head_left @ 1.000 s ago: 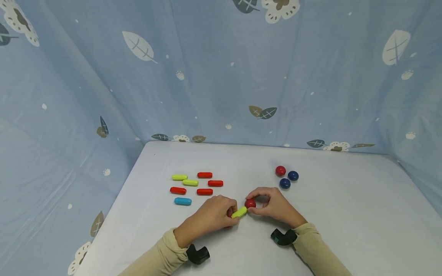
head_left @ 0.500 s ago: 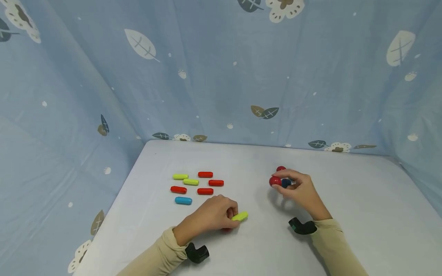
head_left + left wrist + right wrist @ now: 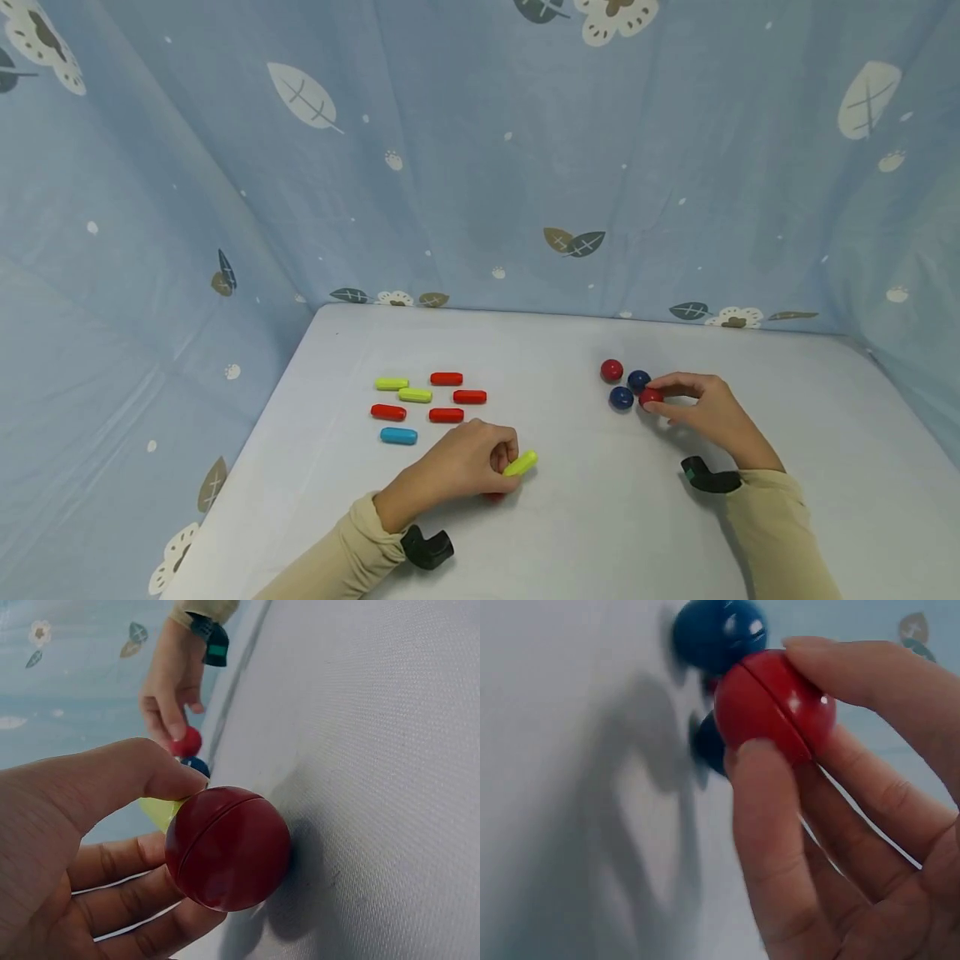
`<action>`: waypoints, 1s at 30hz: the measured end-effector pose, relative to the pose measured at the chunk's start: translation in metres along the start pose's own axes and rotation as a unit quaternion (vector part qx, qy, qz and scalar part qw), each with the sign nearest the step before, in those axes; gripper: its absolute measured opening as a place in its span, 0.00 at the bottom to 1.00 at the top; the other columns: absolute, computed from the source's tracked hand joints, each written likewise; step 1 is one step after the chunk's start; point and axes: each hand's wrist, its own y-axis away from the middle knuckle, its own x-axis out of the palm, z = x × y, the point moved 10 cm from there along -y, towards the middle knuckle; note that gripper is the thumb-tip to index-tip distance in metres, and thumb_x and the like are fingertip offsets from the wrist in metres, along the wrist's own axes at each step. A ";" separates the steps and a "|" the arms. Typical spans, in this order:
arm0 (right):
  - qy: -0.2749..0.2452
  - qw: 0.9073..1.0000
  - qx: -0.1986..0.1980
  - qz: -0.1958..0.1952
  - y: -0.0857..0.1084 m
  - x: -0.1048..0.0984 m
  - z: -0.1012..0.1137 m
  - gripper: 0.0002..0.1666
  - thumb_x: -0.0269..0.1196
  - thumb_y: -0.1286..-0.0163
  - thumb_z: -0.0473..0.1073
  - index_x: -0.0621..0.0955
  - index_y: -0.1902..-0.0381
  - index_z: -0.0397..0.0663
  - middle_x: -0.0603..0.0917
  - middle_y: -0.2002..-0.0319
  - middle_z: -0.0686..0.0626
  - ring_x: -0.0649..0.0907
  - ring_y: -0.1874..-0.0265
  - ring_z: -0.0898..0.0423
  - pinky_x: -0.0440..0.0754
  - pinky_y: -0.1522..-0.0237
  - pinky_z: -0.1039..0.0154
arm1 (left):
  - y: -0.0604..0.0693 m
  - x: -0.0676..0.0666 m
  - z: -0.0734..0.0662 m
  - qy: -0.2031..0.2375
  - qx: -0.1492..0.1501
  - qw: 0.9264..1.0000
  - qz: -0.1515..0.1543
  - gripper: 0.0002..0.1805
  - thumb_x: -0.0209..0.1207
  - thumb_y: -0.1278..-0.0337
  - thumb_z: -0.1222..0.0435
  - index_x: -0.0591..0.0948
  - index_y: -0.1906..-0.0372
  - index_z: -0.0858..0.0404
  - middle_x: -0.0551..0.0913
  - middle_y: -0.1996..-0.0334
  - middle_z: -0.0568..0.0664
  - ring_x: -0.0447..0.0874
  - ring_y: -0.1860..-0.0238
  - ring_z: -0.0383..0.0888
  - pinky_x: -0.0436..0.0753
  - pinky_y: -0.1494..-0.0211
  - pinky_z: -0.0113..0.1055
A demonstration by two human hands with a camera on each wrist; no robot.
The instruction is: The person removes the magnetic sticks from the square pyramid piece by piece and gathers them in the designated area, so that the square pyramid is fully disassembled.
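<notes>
My left hand pinches a yellow-green rod between thumb and fingers, low over the white table. A red ball sits against the rod's near end in the left wrist view; the hand mostly hides this ball in the head view. At the right, my right hand pinches another red ball between thumb and fingertips. That ball is close beside two dark blue balls, and in the right wrist view it partly overlaps both. A further red ball lies just behind them.
Left of centre lie several red rods, two yellow-green rods and a blue rod. A blue patterned curtain closes off the table's back and sides. Each wrist carries a black mount.
My right hand has carried its red ball away from the yellow-green rod, rightward to the blue balls. My left hand has stayed in place; its rod has tilted slightly.
</notes>
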 end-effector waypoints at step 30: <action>-0.080 0.990 -0.117 -0.007 -0.002 0.031 0.053 0.15 0.74 0.35 0.42 0.87 0.53 0.42 0.89 0.56 0.44 0.84 0.63 0.63 0.86 0.70 0.62 | 0.001 -0.014 0.005 0.124 -0.017 0.991 -0.044 0.13 0.70 0.41 0.66 0.76 0.62 0.51 0.84 0.65 0.40 0.79 0.63 0.36 0.81 0.62 0.27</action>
